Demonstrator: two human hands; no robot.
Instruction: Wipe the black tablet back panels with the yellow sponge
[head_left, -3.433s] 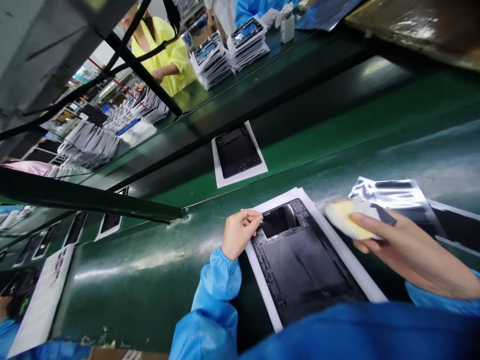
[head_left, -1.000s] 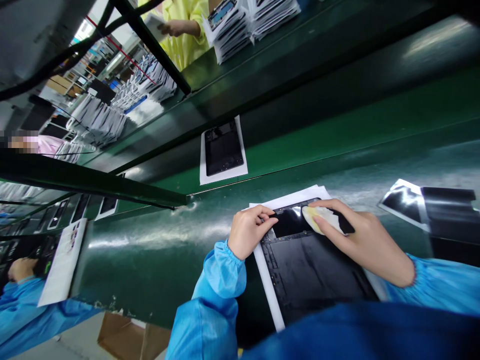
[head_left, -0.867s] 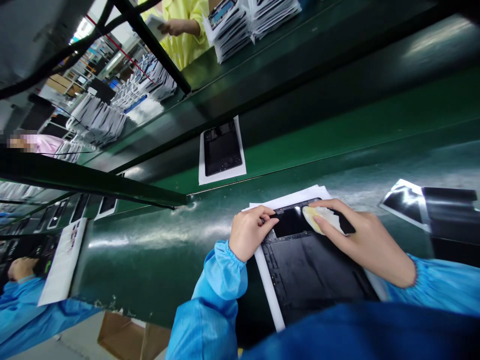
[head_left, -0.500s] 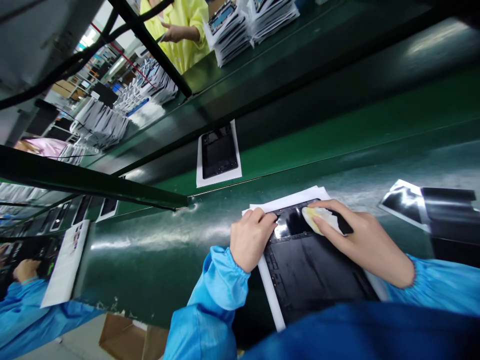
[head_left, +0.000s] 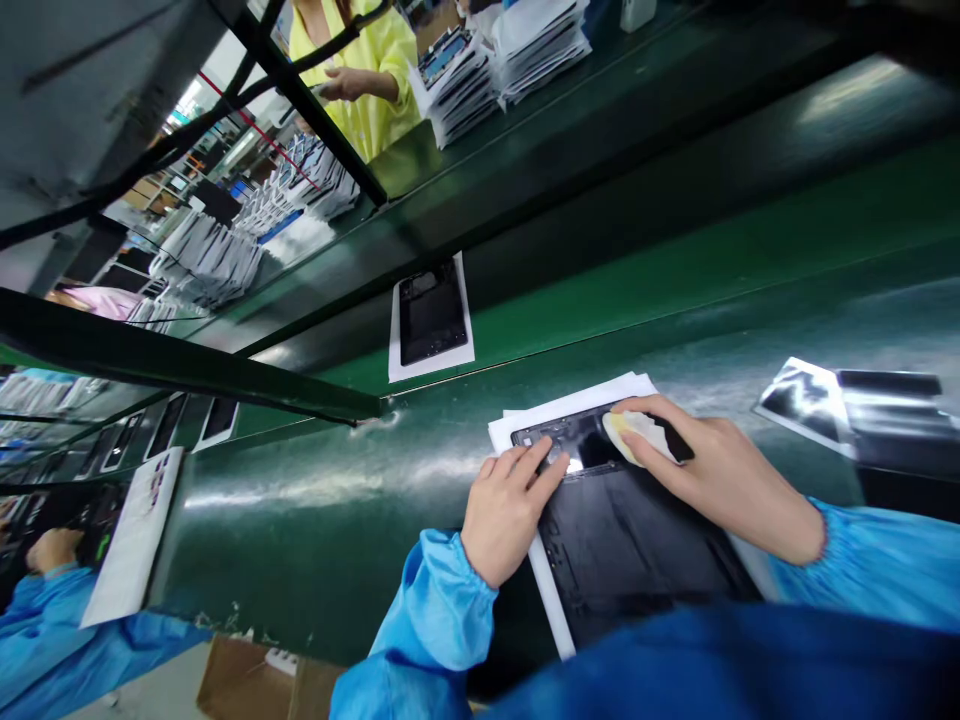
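Note:
A black tablet shell [head_left: 637,540] lies open side up on a white sheet [head_left: 547,410] on the green bench right in front of me. My left hand [head_left: 506,510] rests with its fingers stretched flat on the shell's left edge. My right hand [head_left: 712,475] presses a small pale yellow cloth [head_left: 634,435] against the shell's top end, with a thin black piece [head_left: 675,448] showing under the fingers.
A second black shell on a white sheet [head_left: 430,318] sits on the green conveyor beyond. Shiny foil bags [head_left: 847,405] lie to my right. Stacks of parts [head_left: 495,60] and a person in yellow [head_left: 360,70] are across the line. A blue-sleeved co-worker [head_left: 45,600] works at the left.
My left hand has slid down the shell's left edge and flattened its fingers. The right hand stays on the cloth at the top end. The far shell drifted slightly left.

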